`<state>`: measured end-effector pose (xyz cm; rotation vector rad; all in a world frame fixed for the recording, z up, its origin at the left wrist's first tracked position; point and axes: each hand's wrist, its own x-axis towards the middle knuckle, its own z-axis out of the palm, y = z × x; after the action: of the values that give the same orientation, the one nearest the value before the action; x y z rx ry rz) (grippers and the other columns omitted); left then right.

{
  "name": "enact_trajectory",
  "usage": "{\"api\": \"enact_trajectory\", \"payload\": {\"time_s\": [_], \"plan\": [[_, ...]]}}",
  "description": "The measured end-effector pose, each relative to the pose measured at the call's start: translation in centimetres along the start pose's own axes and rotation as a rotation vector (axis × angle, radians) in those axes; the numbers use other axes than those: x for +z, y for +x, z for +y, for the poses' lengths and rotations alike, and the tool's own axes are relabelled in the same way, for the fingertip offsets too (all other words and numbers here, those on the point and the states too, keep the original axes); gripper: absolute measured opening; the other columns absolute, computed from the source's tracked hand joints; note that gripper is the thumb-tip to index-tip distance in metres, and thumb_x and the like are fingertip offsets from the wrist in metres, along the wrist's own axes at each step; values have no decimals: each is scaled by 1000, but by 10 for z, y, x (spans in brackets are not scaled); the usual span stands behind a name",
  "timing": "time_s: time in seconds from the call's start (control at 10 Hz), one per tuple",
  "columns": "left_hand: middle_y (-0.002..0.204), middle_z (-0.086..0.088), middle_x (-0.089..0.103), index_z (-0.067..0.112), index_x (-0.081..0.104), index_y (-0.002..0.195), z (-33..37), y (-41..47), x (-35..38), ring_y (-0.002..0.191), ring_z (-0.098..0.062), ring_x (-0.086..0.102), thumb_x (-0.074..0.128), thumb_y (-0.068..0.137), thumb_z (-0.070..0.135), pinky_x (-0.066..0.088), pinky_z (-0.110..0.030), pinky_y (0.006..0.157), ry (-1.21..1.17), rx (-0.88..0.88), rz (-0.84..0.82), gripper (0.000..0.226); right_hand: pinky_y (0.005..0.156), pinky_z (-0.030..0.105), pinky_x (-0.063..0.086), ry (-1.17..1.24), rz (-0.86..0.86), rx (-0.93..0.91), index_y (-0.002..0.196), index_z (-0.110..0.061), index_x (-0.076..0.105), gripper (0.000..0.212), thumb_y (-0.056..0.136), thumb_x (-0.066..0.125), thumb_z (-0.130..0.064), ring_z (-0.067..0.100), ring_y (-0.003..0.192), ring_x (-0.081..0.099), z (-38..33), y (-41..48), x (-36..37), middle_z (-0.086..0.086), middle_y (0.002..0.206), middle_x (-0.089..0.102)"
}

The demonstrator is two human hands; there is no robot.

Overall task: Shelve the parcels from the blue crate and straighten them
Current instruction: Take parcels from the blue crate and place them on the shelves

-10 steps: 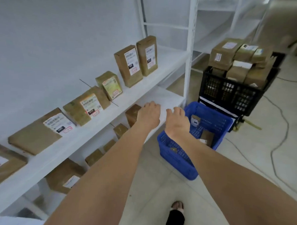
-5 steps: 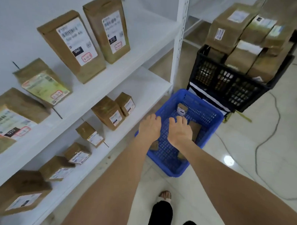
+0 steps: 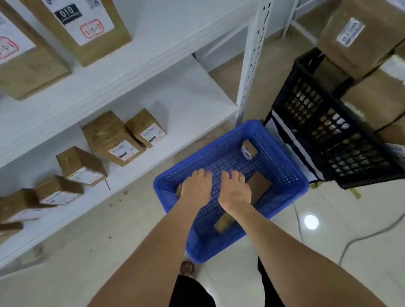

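Fingers (image 3: 202, 174) of both hands bend down into the blue crate (image 3: 216, 248) at frame centre; their grip cannot be told. The left hand (image 3: 196, 186) covers 1 brown parcel (image 3: 178, 191), the right hand (image 3: 236, 189) overlaps 1 flat parcel (image 3: 261, 186); 1 small box (image 3: 249, 149) lies apart, toward the upper right.

Blue mesh crate (image 3: 287, 176) on floor, flat brown parcel (image 3: 260, 187) and small labelled box (image 3: 249, 149) inside.

A blue crate (image 3: 286, 171) of perforated, faintly shiny plastic stands at centre frame on a glossy, light-reflecting tiled floor (image 3: 338, 205); at right, a black crate (image 3: 325, 126) of latticed plastic. At left, parcels (image 3: 109, 135) of matt brown cardboard carry smooth white paper labels (image 3: 122, 151) on shelves (image 3: 187, 99) of smooth white-painted metal, with a punched metal post (image 3: 254, 51)
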<state>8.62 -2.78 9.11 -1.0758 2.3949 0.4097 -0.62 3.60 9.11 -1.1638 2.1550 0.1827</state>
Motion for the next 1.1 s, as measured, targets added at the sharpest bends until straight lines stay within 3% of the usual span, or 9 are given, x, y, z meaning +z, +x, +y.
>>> {"api": "enact_trajectory", "payload": {"time_s": [0.2, 0.4, 0.6, 0.7, 0.8, 0.9, 1.0, 1.1], "plan": [[131, -15, 43, 4, 38, 134, 56, 63, 67, 124, -31, 43, 48, 93, 17, 42, -42, 99, -178, -90, -145, 44, 101, 38, 40, -47, -140, -9, 144, -16, 24, 60, 94, 56, -16, 31, 136, 27, 80, 76, 36, 12, 148, 24], [139, -17, 34, 4, 33, 138, 62, 123, 164, 125, -35, 41, 43, 97, 17, 44, -46, 95, -423, -317, -307, 43, 86, 37, 44, 147, -274, 128, 143, -16, 29, 55, 95, 55, -18, 31, 128, 38, 128, 149, 118, 11, 145, 29], [135, -16, 44, 7, 43, 132, 57, 177, 276, 121, -36, 48, 43, 98, 21, 45, -45, 95, -494, -507, -390, 38, 90, 41, 48, 230, -466, 246, 148, -12, 23, 66, 97, 52, -41, 36, 129, 44, 145, 222, 216, 15, 154, 18], [140, -15, 39, 9, 42, 137, 47, 186, 324, 127, -36, 42, 39, 99, 30, 42, -46, 99, -500, -603, -485, 44, 103, 45, 43, 275, -574, 225, 149, -7, 24, 73, 96, 46, -53, 35, 137, 34, 145, 249, 257, 13, 153, 28], [140, -20, 43, 5, 45, 136, 36, 192, 365, 127, -38, 44, 38, 100, 32, 41, -47, 103, -565, -714, -539, 46, 101, 45, 44, 395, -621, 289, 146, -8, 35, 75, 93, 46, -60, 34, 127, 46, 144, 268, 295, 12, 141, 47], [134, -19, 52, 1, 51, 131, 32, 196, 382, 123, -34, 50, 37, 102, 23, 42, -40, 101, -693, -737, -536, 40, 96, 44, 50, 470, -633, 379, 130, 1, 51, 59, 98, 44, -49, 32, 112, 58, 142, 276, 315, 14, 110, 58], [140, -22, 46, 0, 45, 137, 27, 197, 358, 129, -34, 45, 30, 104, 17, 37, -39, 104, -752, -720, -541, 40, 92, 41, 51, 482, -558, 394, 124, -5, 54, 45, 97, 46, -40, 29, 104, 59, 130, 275, 306, 10, 103, 56], [133, -20, 52, 1, 49, 132, 14, 188, 334, 120, -36, 51, 41, 99, 26, 43, -41, 99, -882, -911, -321, 42, 79, 37, 48, 684, -408, 382, 122, -11, 54, 40, 90, 56, -34, 25, 93, 55, 114, 271, 282, 6, 103, 59]]}}
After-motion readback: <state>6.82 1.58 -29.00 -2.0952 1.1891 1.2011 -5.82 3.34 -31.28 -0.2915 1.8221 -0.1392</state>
